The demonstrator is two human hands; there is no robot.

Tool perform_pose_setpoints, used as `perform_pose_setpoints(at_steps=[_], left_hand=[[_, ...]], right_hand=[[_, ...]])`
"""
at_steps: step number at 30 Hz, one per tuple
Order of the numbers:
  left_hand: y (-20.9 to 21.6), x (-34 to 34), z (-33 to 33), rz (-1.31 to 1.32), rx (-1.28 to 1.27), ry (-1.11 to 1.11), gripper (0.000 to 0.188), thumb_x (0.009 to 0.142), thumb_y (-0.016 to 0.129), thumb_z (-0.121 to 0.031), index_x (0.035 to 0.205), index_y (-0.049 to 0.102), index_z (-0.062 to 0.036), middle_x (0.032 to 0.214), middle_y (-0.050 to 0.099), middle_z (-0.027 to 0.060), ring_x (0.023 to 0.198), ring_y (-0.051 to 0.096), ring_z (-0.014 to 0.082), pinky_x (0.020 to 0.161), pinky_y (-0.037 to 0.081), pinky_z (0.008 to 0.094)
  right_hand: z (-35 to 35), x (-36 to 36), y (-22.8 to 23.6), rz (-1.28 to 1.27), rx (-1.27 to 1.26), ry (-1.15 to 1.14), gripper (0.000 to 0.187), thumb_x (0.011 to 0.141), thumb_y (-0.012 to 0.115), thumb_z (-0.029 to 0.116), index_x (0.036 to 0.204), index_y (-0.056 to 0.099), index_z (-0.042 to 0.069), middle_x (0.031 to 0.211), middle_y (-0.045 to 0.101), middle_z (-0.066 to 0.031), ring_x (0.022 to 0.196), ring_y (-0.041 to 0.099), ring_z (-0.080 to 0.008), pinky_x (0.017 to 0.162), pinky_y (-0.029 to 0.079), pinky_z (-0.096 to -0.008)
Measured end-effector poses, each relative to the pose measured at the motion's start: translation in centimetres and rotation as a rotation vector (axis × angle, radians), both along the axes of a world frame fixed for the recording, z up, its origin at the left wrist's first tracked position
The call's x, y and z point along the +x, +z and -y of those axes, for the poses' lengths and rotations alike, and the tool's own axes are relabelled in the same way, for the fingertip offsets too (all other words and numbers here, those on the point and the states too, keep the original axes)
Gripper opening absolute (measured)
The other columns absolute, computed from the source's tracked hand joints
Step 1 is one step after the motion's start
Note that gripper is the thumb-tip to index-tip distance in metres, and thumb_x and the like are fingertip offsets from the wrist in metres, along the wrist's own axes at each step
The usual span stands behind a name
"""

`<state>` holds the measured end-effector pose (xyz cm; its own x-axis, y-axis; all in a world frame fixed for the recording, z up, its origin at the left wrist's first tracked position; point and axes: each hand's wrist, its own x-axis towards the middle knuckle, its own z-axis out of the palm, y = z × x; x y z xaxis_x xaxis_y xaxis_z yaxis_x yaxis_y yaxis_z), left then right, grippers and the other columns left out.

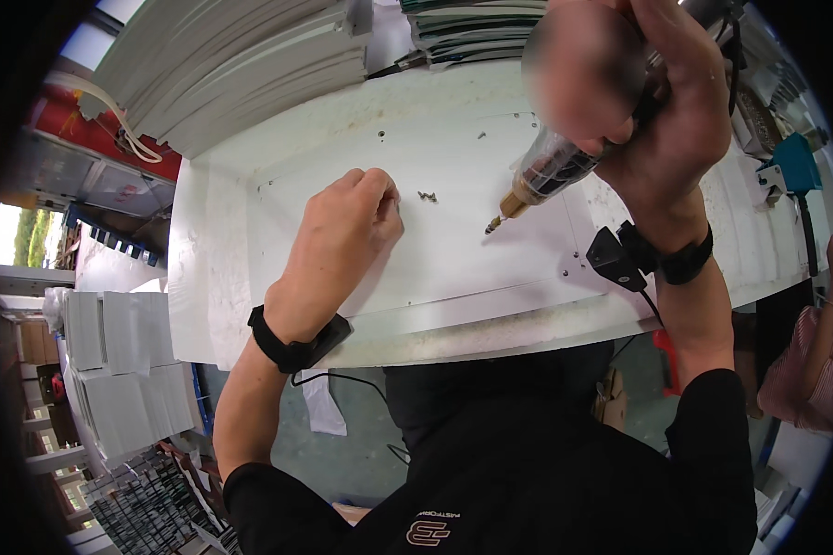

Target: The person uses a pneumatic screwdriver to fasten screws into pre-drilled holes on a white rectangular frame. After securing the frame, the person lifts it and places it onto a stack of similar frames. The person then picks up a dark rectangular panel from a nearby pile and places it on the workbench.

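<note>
The right hand is closed tight around an electric screwdriver, its grip wrapped about the upper body of the tool. The screwdriver slants down and left from that grip, its brass nose and bit tip hanging just above a white panel without clearly touching it. A black wrist strap with a small box sits on the wrist below the grip.

Left of the bit tip, a few small screws lie loose on the panel. Just beyond them the left hand rests on the panel, fingers curled in with fingertips pinched together; whether the pinch holds a screw I cannot tell. It too wears a black strap.

The panel lies flat on the white table. Beyond both hands, stacks of sheets stand at the table's far edge.
</note>
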<state>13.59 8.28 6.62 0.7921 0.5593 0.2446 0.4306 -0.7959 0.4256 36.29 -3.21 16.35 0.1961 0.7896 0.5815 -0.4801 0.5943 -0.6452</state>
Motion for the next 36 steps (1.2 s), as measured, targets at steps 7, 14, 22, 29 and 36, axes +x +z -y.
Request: perform_pose_setpoints(at_steps=[7, 14, 22, 29, 36], left_hand=[[0.7, -3.3, 5.1, 0.389, -0.791, 0.167, 0.007, 0.096, 0.065, -0.004, 0.099, 0.061, 0.0007, 0.091, 0.069, 0.0074, 0.082, 0.067, 0.0122, 0.079, 0.058, 0.0268], [-2.8, -5.9, 7.4, 0.745, -1.242, 0.112, 0.014, 0.098, 0.070, -0.005, 0.104, 0.057, -0.0024, 0.101, 0.068, 0.0102, 0.092, 0.068, 0.0131, 0.085, 0.061, 0.0299], [-2.7, -5.9, 7.9, 0.784, -1.264, 0.070, 0.016, 0.098, 0.069, -0.005, 0.103, 0.054, -0.0086, 0.104, 0.064, 0.0075, 0.095, 0.068, 0.0143, 0.084, 0.062, 0.0287], [-2.4, -6.0, 7.9, 0.770, -1.268, 0.083, 0.016, 0.099, 0.069, -0.006, 0.104, 0.054, -0.0092, 0.103, 0.066, 0.0071, 0.094, 0.068, 0.0141, 0.082, 0.060, 0.0282], [-3.0, -6.4, 7.5, 0.798, -1.300, 0.021, 0.017, 0.098, 0.069, -0.006, 0.105, 0.054, -0.0092, 0.102, 0.067, 0.0071, 0.092, 0.068, 0.0141, 0.084, 0.059, 0.0295]], right_hand=[[-0.3, -0.9, -2.2, -0.098, 0.273, 0.187, 0.029, 0.111, 0.041, 0.033, 0.104, 0.054, 0.007, 0.084, 0.063, -0.0084, 0.041, 0.043, -0.0135, 0.036, 0.041, -0.0304], [-0.6, -3.2, -2.5, -0.044, 0.276, 0.165, 0.032, 0.112, 0.038, 0.035, 0.105, 0.054, 0.008, 0.085, 0.062, -0.0078, 0.042, 0.044, -0.0147, 0.039, 0.043, -0.0316], [-0.2, -5.1, -2.0, -0.098, 0.146, 0.011, 0.029, 0.111, 0.040, 0.033, 0.105, 0.053, 0.008, 0.085, 0.062, -0.0078, 0.043, 0.045, -0.0134, 0.039, 0.044, -0.0304], [-1.0, -4.1, -2.3, 0.078, 0.172, 0.010, 0.029, 0.112, 0.040, 0.031, 0.106, 0.053, 0.007, 0.086, 0.062, -0.0081, 0.044, 0.046, -0.0127, 0.040, 0.045, -0.0298], [-1.2, -4.9, -2.1, 0.006, 0.167, 0.088, 0.031, 0.113, 0.037, 0.032, 0.108, 0.054, 0.006, 0.086, 0.063, -0.0089, 0.044, 0.046, -0.0131, 0.040, 0.045, -0.0300]])
